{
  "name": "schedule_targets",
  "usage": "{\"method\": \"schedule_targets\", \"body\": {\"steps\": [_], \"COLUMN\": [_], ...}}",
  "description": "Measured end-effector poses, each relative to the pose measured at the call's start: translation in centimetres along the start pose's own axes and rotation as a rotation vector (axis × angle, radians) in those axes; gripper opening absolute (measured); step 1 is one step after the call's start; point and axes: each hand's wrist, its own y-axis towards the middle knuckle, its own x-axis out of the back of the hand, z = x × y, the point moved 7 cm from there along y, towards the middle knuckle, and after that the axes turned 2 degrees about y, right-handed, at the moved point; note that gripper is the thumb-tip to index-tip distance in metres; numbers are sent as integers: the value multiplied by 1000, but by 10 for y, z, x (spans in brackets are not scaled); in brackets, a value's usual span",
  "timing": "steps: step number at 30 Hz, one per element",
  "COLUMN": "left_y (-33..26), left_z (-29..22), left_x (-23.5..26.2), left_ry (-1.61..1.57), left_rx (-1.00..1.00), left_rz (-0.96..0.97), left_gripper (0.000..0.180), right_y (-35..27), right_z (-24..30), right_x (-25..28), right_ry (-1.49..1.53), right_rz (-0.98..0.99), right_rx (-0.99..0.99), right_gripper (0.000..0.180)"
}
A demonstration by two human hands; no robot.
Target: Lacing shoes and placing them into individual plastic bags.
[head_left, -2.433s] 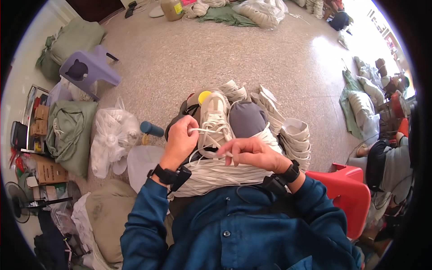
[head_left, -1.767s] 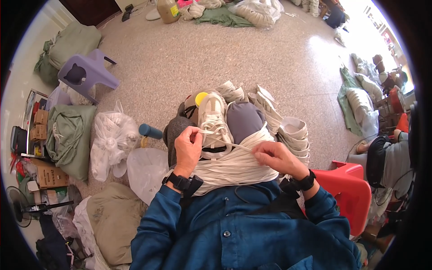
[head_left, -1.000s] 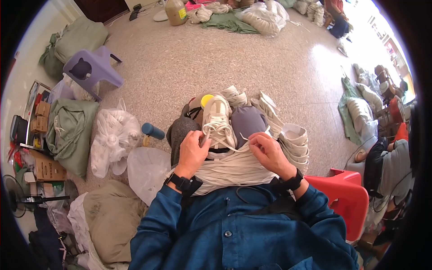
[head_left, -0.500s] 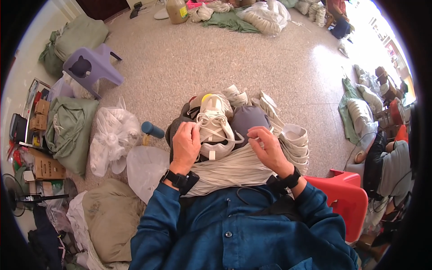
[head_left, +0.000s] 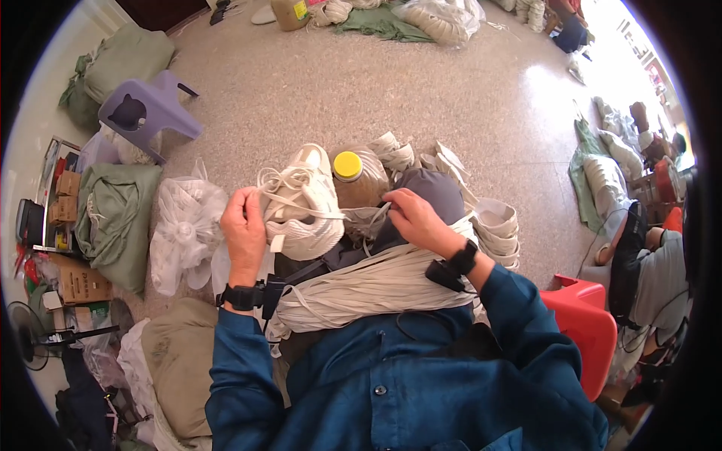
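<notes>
A cream-white sneaker [head_left: 304, 203] rests on my lap with its laces loose. My left hand [head_left: 244, 225] grips the shoe's left side. My right hand [head_left: 412, 214] pinches a white lace [head_left: 353, 216] stretched across from the shoe. A thick bundle of white laces [head_left: 376, 289] lies across my lap below both hands. Just beyond the shoe stands a brown bottle with a yellow cap [head_left: 350, 177]. A stack of white shoe uppers [head_left: 496, 225] sits to the right of my right hand.
A purple plastic stool [head_left: 147, 113] and green sacks [head_left: 113, 214] stand at the left, beside a clear plastic bag [head_left: 184, 225]. A red stool [head_left: 583, 323] is at my right. Another person [head_left: 650, 270] sits at the far right. More white piles [head_left: 440, 19] lie across the floor.
My hands first pulled a lace taut over the shoe, then drew closer. Now the shoe has shifted left in my left hand and my right hand holds the lace near the bottle.
</notes>
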Motion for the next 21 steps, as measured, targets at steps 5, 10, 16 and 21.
{"method": "schedule_targets", "body": {"steps": [5,10,16,21], "left_y": [1,-4,-21,-29], "left_z": [5,-8,-30,-18], "left_x": [12,15,32,51], "left_ry": [-74,-16,12,-56], "left_rx": [4,-13,-79,0], "left_rz": [2,73,94,17], "left_gripper": [15,12,9,10], "right_y": [29,42,31,23], "right_z": [-67,-76,-90,-90], "right_x": [-66,-89,-113,-114], "right_ry": [-323,-259,-418,-240], "right_rz": [280,241,464,618], "right_rx": [-37,62,-145,-139], "right_gripper": [27,27,38,24]}}
